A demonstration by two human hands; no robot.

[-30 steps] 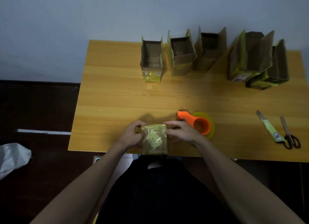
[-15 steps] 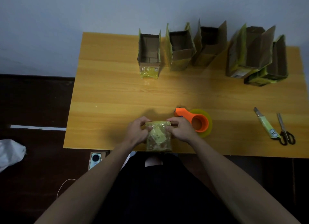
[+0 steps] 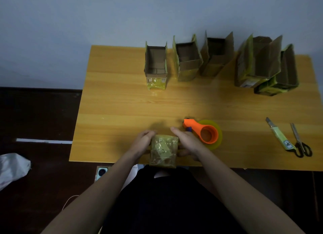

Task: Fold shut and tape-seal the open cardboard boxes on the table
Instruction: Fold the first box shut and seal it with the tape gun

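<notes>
A small closed cardboard box (image 3: 164, 150) covered in yellow tape stands at the table's near edge. My left hand (image 3: 142, 143) grips its left side and my right hand (image 3: 186, 143) grips its right side, index finger stretched forward past the top. An orange tape dispenser (image 3: 203, 133) with a yellow roll lies just right of my right hand. Several open cardboard boxes stand in a row at the back: one (image 3: 156, 66), a second (image 3: 187, 60), a third (image 3: 215, 56) and larger ones (image 3: 258, 62) at the far right.
A box cutter (image 3: 277, 134) and scissors (image 3: 300, 143) lie at the table's (image 3: 113, 102) right front. A phone (image 3: 101, 172) and a white bag (image 3: 12, 167) lie on the dark floor to the left. A wall runs behind the table.
My hands have slid from the box's top edge down to its sides. The camera view has shifted slightly; the box stays at the near edge.
</notes>
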